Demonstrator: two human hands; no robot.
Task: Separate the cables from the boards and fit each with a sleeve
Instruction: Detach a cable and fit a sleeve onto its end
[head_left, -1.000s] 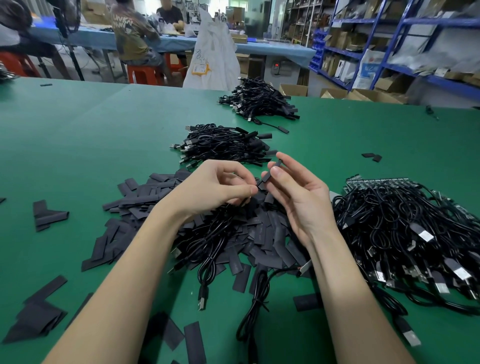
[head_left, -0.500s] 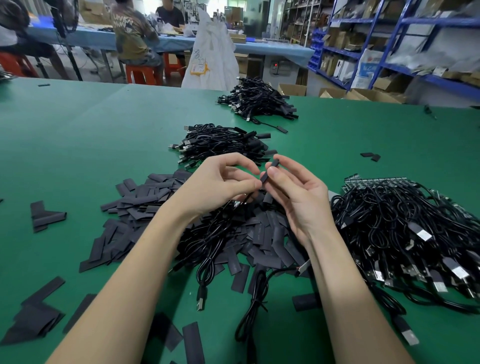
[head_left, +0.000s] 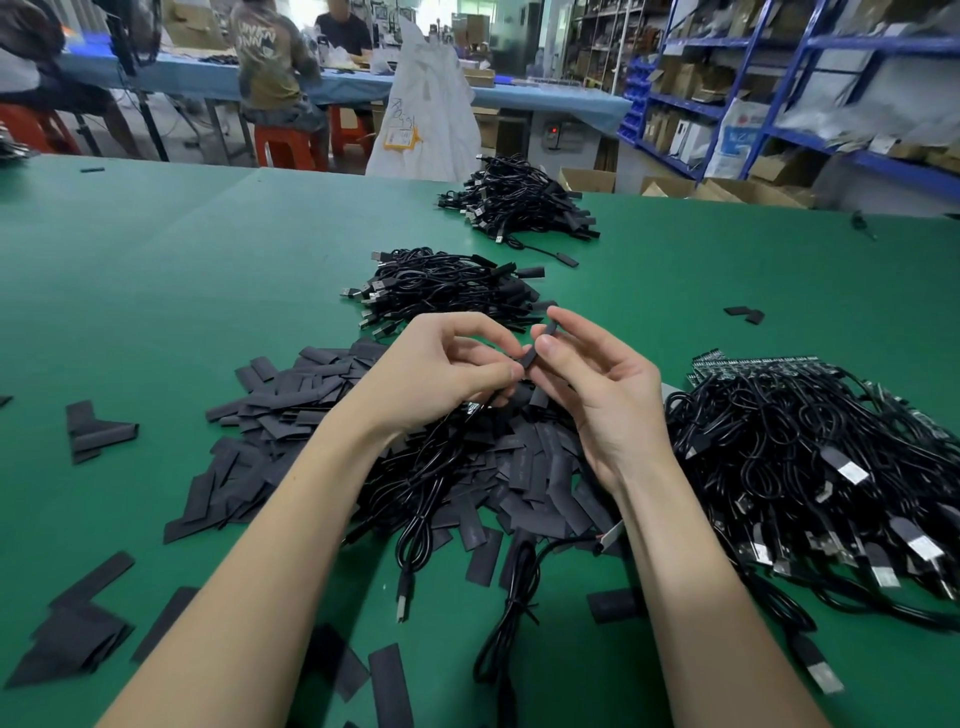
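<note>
Hands pinching one black sleeve (head_left: 535, 349) together, left hand (head_left: 441, 371), right hand (head_left: 608, 395), no legible writing

The left hand (head_left: 441, 374) covers the cable end entering the sleeve (head_left: 535, 349); their join cannot be seen. The right cable heap (head_left: 810, 467) runs off the frame's right edge, hiding most of the boards (head_left: 748, 364) beneath it. Far shelves (head_left: 831, 78) blur.

Green table (head_left: 208, 270), black cables (head_left: 810, 467), dark grey sleeves (head_left: 291, 384), blue shelving (head_left: 795, 78), orange stools (head_left: 283, 148)
</note>
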